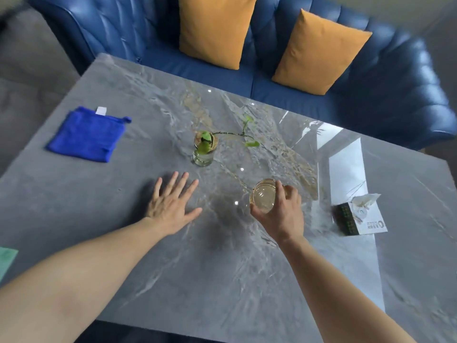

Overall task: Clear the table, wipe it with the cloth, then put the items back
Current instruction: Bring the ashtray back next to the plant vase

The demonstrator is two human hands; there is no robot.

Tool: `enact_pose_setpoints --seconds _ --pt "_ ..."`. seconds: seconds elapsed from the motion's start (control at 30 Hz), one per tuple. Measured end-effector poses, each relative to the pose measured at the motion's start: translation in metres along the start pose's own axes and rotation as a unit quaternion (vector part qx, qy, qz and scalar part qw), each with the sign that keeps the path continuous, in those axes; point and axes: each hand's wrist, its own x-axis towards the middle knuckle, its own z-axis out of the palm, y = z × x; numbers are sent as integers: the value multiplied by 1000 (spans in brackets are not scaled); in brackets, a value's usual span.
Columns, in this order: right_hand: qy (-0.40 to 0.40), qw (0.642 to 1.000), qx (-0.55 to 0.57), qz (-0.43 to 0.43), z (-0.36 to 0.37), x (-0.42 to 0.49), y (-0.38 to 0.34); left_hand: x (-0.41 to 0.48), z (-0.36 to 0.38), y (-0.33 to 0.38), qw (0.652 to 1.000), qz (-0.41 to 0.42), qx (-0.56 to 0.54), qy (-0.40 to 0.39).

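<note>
Your right hand grips a clear glass; your left hand lies open, fingers spread, on the desk. Far left: blue cloth.

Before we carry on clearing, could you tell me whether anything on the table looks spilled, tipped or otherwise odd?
Nothing looks spilled or broken. The plant jar stands upright, though its vine trails over the marble table. The right hand holds the amber glass tilted.
</note>
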Motion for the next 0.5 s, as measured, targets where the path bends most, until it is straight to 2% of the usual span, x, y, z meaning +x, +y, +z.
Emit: enact_pose_setpoints --seconds 0.13,0.5 --pt "-15 1000 5 -4 18 8 -24 4 10 -20 1000 -7 -12 7" --pt "-29 1000 8 0 50 34 -69 5 15 -23 999 4 -25 47"
